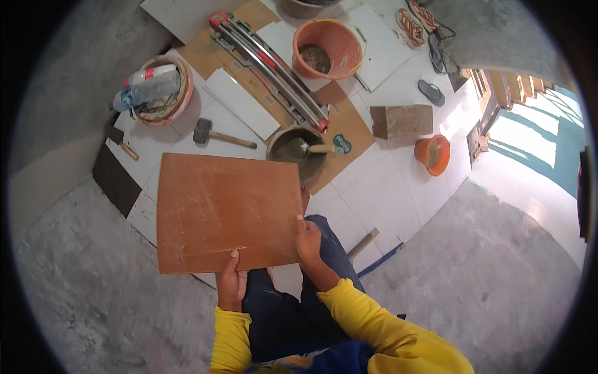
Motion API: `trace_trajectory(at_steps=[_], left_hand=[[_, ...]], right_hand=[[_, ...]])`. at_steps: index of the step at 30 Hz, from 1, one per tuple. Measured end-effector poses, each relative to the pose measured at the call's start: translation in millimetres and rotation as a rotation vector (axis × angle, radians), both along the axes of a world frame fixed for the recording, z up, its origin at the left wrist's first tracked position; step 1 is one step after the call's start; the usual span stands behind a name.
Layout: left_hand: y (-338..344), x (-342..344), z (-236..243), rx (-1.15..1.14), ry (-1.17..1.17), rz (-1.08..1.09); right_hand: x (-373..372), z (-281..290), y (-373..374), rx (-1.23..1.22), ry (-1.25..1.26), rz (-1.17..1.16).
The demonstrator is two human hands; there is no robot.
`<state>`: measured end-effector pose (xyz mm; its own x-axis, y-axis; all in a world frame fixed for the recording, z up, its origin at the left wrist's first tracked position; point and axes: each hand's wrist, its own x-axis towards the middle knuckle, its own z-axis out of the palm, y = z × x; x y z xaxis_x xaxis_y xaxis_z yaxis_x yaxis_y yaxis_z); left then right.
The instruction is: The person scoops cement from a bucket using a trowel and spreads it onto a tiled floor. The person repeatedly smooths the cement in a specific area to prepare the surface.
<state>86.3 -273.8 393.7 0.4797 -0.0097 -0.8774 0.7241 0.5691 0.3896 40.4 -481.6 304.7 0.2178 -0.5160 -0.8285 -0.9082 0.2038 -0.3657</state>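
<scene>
A square reddish-brown tile (227, 209) with pale dusty smears is held up in front of me, over the floor. My left hand (231, 283) grips its lower edge, thumb on the face that I see and fingers underneath. Around the right edge, near the lower corner, my right hand (308, 242) is closed with its thumb on top. Just beyond the tile stands a bucket (272, 148) of grey mortar with a wooden-handled trowel (321, 149) in it. A rubber mallet (221, 133) lies on the white tiles past the tile's far edge.
A tile cutter (268, 68) lies on cardboard (193, 50). An orange bucket (349, 50) stands beyond it, a smaller orange bucket (432, 155) at right. At left are a tub (185, 93) with plastic bottles (156, 86) and a small trowel (129, 150). Sandals (431, 92) lie far right.
</scene>
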Motion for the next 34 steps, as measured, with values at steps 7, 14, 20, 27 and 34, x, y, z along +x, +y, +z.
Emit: trace_trajectory(at_steps=[7,14,20,27,34], left_hand=[[-133,80,-59,-0.194,-0.043,-0.075],[-270,204,-162,-0.254,-0.119,-0.205],[-338,288,-226,-0.206,-0.093,-0.285],[-385,316,-290,0.028,-0.039,-0.34],[-411,310,-306,0.162,-0.004,-0.422]], right_hand=[[73,-16,-149,-0.404,-0.251,-0.151],[190,-95,-313,-0.632,-0.376,-0.054],[290,-178,-408,-0.645,-0.3,0.035],[367,-249,-460,-0.507,-0.417,0.128],[365,-264,-499,-0.306,-0.419,0.154]])
